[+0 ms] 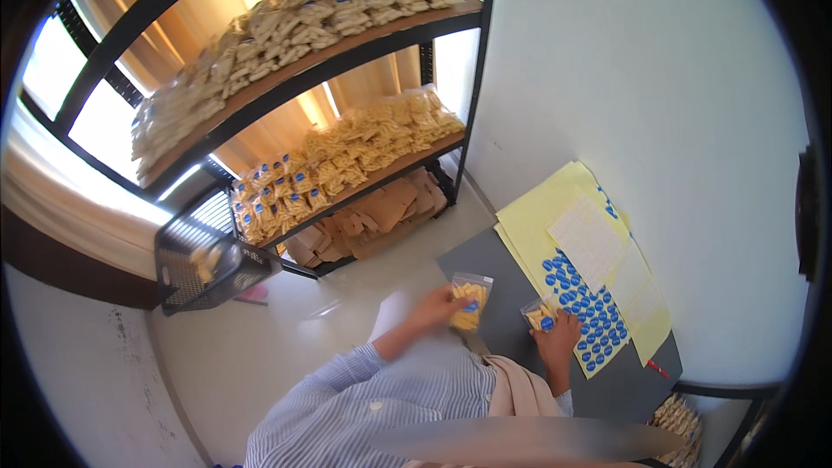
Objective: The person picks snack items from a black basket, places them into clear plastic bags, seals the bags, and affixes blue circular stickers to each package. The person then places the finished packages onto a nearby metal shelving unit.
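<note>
My left hand (434, 309) pinches a clear zip bag of yellow stick-shaped snacks (473, 299) by its side, near the left edge of the grey table (504, 286). A round blue sticker is on the bag's front. To the right, my right hand (558, 337) grips a second clear snack bag (537, 316) low over the table. It also bears a blue sticker, and my fingers cover part of it. Right beside that hand lies a yellow sheet of round blue stickers (601, 331), arranged in rows.
Written paper sheets (588, 244) overlap yellow sheets (536, 208) against the wall. A red pen-like item (658, 369) lies near the table's right edge. Across the floor, a black-framed rack (364, 172) carries piled snack bags, with a black plastic basket (214, 260) at its left end.
</note>
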### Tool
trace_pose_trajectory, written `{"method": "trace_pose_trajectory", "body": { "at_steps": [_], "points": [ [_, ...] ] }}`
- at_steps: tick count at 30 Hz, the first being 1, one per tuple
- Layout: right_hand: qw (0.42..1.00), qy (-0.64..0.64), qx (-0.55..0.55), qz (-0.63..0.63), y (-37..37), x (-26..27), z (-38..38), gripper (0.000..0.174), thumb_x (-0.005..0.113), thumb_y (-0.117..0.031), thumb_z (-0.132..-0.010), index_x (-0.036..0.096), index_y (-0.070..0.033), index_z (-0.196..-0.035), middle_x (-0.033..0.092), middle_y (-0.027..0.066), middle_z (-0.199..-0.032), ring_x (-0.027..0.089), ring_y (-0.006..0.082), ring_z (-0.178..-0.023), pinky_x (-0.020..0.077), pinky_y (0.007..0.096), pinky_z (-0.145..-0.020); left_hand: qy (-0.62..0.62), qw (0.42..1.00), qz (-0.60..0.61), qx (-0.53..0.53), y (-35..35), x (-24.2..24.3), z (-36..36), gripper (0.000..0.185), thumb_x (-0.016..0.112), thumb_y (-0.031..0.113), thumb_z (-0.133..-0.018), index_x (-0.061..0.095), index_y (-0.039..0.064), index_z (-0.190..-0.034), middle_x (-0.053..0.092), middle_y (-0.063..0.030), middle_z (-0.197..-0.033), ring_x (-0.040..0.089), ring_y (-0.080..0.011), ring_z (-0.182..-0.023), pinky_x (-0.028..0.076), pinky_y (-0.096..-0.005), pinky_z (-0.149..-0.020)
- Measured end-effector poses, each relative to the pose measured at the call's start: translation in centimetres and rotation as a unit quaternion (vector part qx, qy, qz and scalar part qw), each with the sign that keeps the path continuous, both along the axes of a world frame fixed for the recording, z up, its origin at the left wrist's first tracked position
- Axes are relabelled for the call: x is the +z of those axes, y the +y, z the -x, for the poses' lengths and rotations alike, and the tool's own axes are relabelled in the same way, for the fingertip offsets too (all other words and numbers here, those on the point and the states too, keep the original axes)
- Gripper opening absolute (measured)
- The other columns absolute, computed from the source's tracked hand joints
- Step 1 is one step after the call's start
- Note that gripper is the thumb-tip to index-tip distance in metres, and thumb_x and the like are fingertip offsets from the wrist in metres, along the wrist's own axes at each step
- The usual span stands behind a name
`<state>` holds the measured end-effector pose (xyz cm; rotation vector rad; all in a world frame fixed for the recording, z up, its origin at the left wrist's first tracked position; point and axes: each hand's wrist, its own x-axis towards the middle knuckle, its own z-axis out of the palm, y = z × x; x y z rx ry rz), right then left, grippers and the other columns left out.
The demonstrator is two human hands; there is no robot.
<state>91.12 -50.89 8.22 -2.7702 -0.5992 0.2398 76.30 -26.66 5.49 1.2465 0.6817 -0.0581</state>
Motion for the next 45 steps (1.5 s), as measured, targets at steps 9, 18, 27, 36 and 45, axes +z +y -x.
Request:
{"method": "trace_pose_trajectory", "body": {
  "at_steps": [9, 18, 27, 36, 45],
  "points": [
    [0.916, 0.269, 0.007, -0.299, 7.6, 2.8, 3.1, 0.061, 0.084, -0.017, -0.069, 0.042, 0.000, -0.110, 0.058, 0.0165, -0.098, 0.060, 0.0247, -0.093, 0.0491, 0.0405, -0.079, -0.076, 0.996, 0.009, 0.047, 3.6, 1.6, 2.9, 0.045, 0.065, 0.033, -0.092, 0.053, 0.000, -0.120, 0.066, -0.0076, -0.104, 0.064, -0.0144, -0.092, 0.052, -0.0304, -0.081],
    [0.918, 0.281, 0.172, -0.223, 21.9, 2.5, 11.4, 0.063, 0.078, -0.023, -0.077, 0.041, 0.002, -0.123, 0.059, 0.0181, -0.112, 0.060, 0.0255, -0.100, 0.0484, 0.0347, -0.085, -0.101, 0.985, -0.038, 0.137, 10.8, 1.8, 10.1, 0.048, 0.069, 0.020, -0.088, 0.048, 0.001, -0.127, 0.062, -0.0101, -0.113, 0.062, -0.0191, -0.101, 0.051, -0.0319, -0.087],
    [0.811, 0.420, 0.281, -0.295, 33.9, -1.6, 18.4, 0.053, 0.065, -0.009, -0.087, 0.039, 0.003, -0.131, 0.052, 0.0187, -0.129, 0.051, 0.0261, -0.121, 0.0394, 0.0346, -0.103, -0.135, 0.957, 0.004, 0.257, 21.3, 1.3, 21.7, 0.046, 0.061, 0.013, -0.092, 0.044, 0.002, -0.133, 0.060, -0.0106, -0.119, 0.061, -0.0194, -0.103, 0.052, -0.0317, -0.085],
    [0.818, 0.357, 0.294, -0.341, 45.9, -5.9, 23.0, 0.044, 0.071, -0.010, -0.084, 0.048, 0.002, -0.119, 0.058, 0.0113, -0.113, 0.057, 0.0183, -0.105, 0.0474, 0.0310, -0.091, -0.050, 0.917, 0.019, 0.395, 27.2, 1.5, 31.1, 0.043, 0.067, 0.012, -0.087, 0.049, 0.004, -0.125, 0.061, -0.0079, -0.110, 0.063, -0.0159, -0.093, 0.051, -0.0287, -0.076],
    [0.871, 0.141, 0.365, -0.297, 60.7, -8.2, 21.7, 0.037, 0.075, -0.020, -0.082, 0.055, 0.001, -0.106, 0.060, 0.0133, -0.097, 0.060, 0.0238, -0.092, 0.0487, 0.0338, -0.082, -0.069, 0.872, 0.000, 0.485, 29.4, -0.7, 34.5, 0.041, 0.071, 0.014, -0.083, 0.051, 0.005, -0.119, 0.060, -0.0045, -0.104, 0.061, -0.0123, -0.090, 0.048, -0.0269, -0.069]
  ]
}}
